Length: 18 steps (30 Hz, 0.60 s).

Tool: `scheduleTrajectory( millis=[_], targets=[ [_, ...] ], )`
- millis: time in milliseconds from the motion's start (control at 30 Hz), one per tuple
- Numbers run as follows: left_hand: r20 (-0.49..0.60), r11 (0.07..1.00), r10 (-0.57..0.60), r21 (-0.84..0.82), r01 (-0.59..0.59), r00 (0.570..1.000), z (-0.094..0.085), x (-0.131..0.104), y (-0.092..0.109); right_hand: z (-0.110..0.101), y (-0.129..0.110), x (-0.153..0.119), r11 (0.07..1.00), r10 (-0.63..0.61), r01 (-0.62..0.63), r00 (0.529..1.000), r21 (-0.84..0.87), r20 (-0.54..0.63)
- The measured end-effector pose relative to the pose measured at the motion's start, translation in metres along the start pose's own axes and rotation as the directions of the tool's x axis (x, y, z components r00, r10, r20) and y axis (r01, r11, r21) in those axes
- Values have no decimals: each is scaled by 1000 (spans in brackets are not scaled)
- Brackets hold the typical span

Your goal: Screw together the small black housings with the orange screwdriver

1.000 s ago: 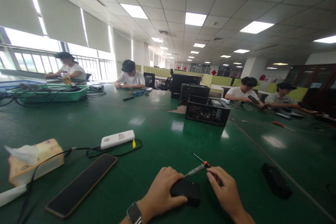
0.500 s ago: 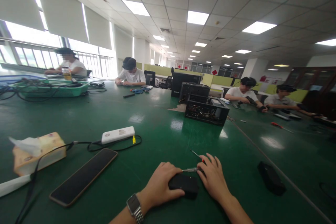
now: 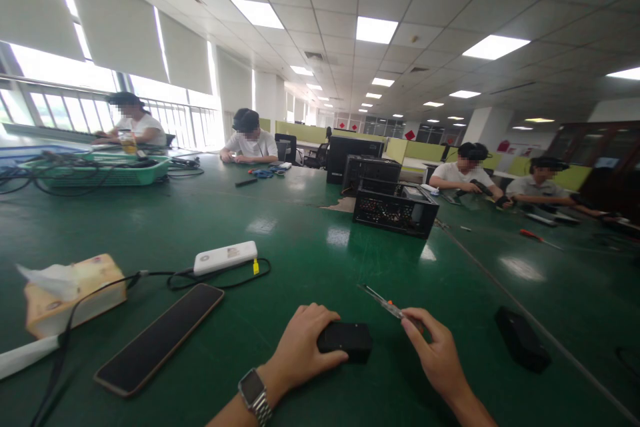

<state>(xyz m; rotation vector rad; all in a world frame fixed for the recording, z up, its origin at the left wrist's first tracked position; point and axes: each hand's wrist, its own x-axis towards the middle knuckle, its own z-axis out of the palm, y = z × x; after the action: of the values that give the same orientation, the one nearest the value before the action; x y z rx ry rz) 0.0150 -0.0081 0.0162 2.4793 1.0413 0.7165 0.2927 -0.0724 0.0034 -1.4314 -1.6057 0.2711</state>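
Observation:
My left hand (image 3: 313, 345) wraps its fingers and thumb around a small black box (image 3: 357, 341) on the green table. The box has a small bright spot on top. To its right, my right hand (image 3: 439, 350) pinches a slim screwdriver (image 3: 395, 311) with a clear handle, its shaft pointing away and to the left, apart from the box. A second thin shaft with an orange-red part (image 3: 390, 302) overlaps it from behind; whether this lies on the table is hard to tell. A second black box (image 3: 523, 339) lies farther right, with no hand on it.
Left of my hands lie a phone (image 3: 160, 339), a white power strip (image 3: 226, 257) with a black cable and a tissue pack (image 3: 75, 297). Ahead stands an opened computer case (image 3: 395, 212). A green basket (image 3: 100, 175) holds cables. Several people sit around the table (image 3: 300, 240).
My right hand has drawn back to the right and turned, and the screwdriver now points away from the black box. My left hand keeps its hold, with the box shifted slightly left.

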Motion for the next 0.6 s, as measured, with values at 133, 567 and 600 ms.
scheduleTrajectory(
  millis=[133, 567, 600],
  targets=[
    [7, 1000, -4, -6, 4, 1000, 0, -1, 0, -1, 3, 1, 999, 23, -24, 999, -37, -26],
    [9, 1000, 4, 11, -4, 1000, 1, 0, 0, 35, 10, 11, 858, -17, 63, 995, -510, 95],
    [9, 1000, 7, 8, -7, 1000, 1, 0, 0, 32, 13, 12, 859, 3, 38, 997, -511, 79]
  ],
)
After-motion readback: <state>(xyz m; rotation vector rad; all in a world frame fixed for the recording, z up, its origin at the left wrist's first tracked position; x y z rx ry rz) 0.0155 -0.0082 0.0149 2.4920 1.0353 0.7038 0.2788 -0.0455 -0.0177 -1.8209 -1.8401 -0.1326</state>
